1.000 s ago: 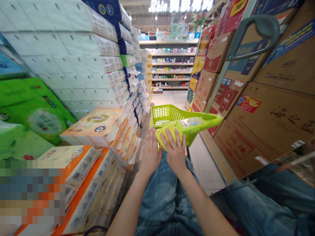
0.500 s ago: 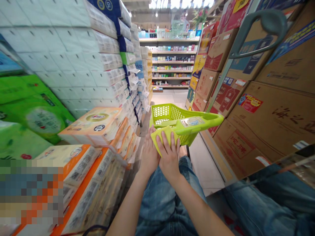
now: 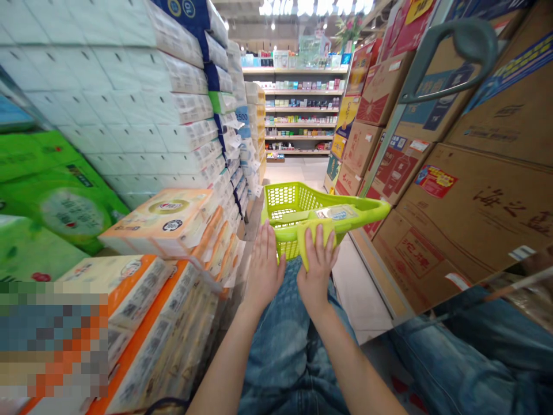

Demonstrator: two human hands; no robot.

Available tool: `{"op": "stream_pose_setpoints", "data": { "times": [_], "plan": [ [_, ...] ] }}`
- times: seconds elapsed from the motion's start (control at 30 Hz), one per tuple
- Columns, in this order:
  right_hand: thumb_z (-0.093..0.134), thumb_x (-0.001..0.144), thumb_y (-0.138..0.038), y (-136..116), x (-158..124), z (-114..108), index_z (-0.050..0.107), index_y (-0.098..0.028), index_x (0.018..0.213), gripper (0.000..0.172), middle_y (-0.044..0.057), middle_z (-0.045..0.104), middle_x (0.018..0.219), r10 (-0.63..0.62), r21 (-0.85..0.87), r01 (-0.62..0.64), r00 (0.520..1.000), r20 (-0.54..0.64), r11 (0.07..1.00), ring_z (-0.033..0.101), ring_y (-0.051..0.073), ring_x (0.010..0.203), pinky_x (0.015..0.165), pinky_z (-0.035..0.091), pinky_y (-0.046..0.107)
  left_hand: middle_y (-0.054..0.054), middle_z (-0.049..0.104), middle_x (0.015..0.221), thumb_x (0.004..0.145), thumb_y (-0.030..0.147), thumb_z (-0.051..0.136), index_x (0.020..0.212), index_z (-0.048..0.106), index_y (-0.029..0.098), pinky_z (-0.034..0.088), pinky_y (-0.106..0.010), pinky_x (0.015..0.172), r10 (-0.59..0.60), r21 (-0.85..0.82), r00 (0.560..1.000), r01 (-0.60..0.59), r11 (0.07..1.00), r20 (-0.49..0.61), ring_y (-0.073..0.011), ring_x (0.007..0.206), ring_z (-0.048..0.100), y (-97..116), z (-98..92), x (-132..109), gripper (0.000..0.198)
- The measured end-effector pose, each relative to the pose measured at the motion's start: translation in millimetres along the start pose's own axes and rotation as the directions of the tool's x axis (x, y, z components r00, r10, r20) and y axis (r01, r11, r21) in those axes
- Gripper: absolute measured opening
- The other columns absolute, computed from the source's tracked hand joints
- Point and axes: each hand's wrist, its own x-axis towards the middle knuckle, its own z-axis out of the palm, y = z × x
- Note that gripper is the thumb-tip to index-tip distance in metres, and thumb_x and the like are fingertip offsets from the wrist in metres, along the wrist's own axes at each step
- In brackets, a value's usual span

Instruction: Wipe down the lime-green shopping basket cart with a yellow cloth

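Observation:
A lime-green plastic shopping basket (image 3: pixel 283 196) with perforated sides sits tilted in front of my knees. A label (image 3: pixel 336 212) is on its near upper part. My left hand (image 3: pixel 263 262) is at the basket's near left corner, long fingers along its left side and thumb at the near side, steadying it. My right hand (image 3: pixel 317 265) presses a yellow-green cloth (image 3: pixel 303 239) against the near side, just under the label. The fingers lie over the cloth, its edges showing around them. The basket's lower part is partly hidden behind my hands.
Stacked tissue packs (image 3: pixel 173 207) stand close on my left, beneath taller white packs (image 3: pixel 121 104). Cardboard cartons (image 3: pixel 488 213) rise on the right behind a grey handle (image 3: pixel 449 60). A tiled aisle (image 3: pixel 298 167) leads to filled shelves (image 3: pixel 302 109).
My right hand has moved right with the cloth, away from beside my left hand, along the basket's near side. The left hand and the basket have hardly moved.

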Motion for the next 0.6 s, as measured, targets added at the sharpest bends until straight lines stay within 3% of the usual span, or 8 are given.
{"op": "stream_pose_setpoints", "data": {
  "times": [0.1,0.2,0.4,0.5,0.6],
  "plan": [
    [0.044,0.087,-0.010,-18.8,-8.0,9.3,0.031,-0.025,0.155,0.071,0.009,0.034,0.160,-0.145,-0.013,0.146,0.987,0.070,0.989,0.004,0.032,0.153,0.118,0.017,0.064,-0.019,0.014,0.165,0.097,0.022,0.041,0.158,-0.006,0.016,0.027,-0.055,0.120,0.005,-0.014,1.000,-0.005,1.000,0.001,-0.0290,0.153,0.010,-0.8,-2.5,0.1,0.077],
    [0.047,0.089,-0.010,-11.7,-11.6,11.5,0.037,-0.030,0.152,0.067,0.007,0.041,0.157,-0.225,-0.054,0.231,0.968,0.108,0.971,0.009,0.030,0.153,0.119,0.012,0.065,-0.020,0.017,0.164,0.096,0.021,0.042,0.158,-0.006,0.016,0.028,-0.054,0.120,0.018,0.015,1.000,-0.018,1.000,-0.005,-0.0282,0.153,0.012,-1.1,-4.5,0.9,0.078],
    [0.039,0.089,-0.005,29.8,-6.2,5.3,0.028,-0.027,0.155,0.071,0.011,0.038,0.158,-0.130,-0.155,0.127,0.991,-0.013,0.980,0.006,0.029,0.154,0.117,0.007,0.069,-0.018,0.015,0.165,0.097,0.026,0.044,0.158,-0.003,0.015,0.026,-0.054,0.120,0.014,0.004,1.000,-0.014,1.000,-0.007,-0.0288,0.153,0.011,-0.6,-1.6,0.9,0.078],
    [0.037,0.088,-0.005,25.2,-6.6,8.1,0.018,-0.024,0.158,0.075,0.013,0.032,0.160,-0.074,-0.105,0.067,0.995,-0.062,0.992,0.003,0.030,0.154,0.116,0.011,0.070,-0.019,0.014,0.165,0.098,0.028,0.043,0.158,-0.003,0.016,0.026,-0.054,0.120,0.002,-0.020,1.000,-0.002,1.000,-0.010,-0.0290,0.153,0.010,-0.5,0.6,0.1,0.077],
    [0.039,0.088,-0.007,6.3,-12.1,14.4,0.020,-0.023,0.158,0.074,0.013,0.031,0.161,-0.076,-0.046,0.074,0.996,-0.039,0.996,0.004,0.032,0.153,0.117,0.016,0.068,-0.019,0.014,0.165,0.098,0.028,0.042,0.158,-0.003,0.016,0.027,-0.055,0.120,-0.001,-0.029,1.000,0.001,1.000,-0.010,-0.0295,0.153,0.010,-0.6,0.0,-0.3,0.076]
  ]
}}
